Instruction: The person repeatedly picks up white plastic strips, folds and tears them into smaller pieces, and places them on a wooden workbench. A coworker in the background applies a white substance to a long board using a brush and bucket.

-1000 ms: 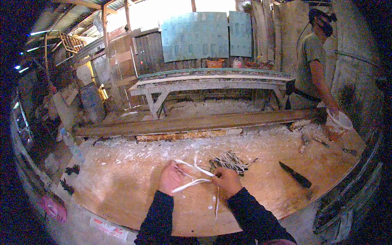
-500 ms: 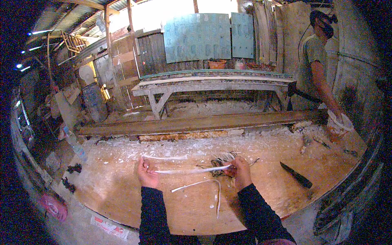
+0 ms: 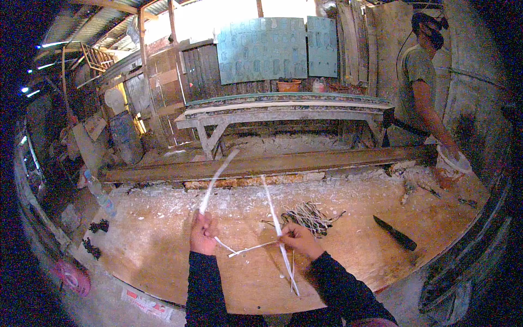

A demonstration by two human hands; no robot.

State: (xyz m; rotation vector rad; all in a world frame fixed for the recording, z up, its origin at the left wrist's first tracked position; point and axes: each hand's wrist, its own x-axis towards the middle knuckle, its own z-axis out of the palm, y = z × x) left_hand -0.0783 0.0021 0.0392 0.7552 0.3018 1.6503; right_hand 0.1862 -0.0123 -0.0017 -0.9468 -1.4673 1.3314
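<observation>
My left hand (image 3: 203,231) is closed on a narrow white strip (image 3: 219,175), one end of which rises above the fist in a curve. Below the fist, a thin white length sags toward my right hand (image 3: 300,240). My right fingers pinch another white strip (image 3: 271,206) that slants up and away and down toward me. Whether these are one piece or two, I cannot tell. Just beyond my right hand lies a tangled pile of thin light and dark strips (image 3: 309,215) on the plywood table (image 3: 245,289). Part of a loose strip shows beneath my right hand.
A dark-handled knife (image 3: 395,233) lies to the right. A long wooden beam (image 3: 272,162) borders the table's far side, with white crumbs before it. At far right a person (image 3: 422,76) reaches into a bucket (image 3: 455,162). A plastic bottle (image 3: 101,193) and dark clumps (image 3: 98,225) are at left.
My right hand has moved left, closer to my left hand, uncovering the pile. The strip stretched between my hands has slackened, and white ends now stick up from both hands.
</observation>
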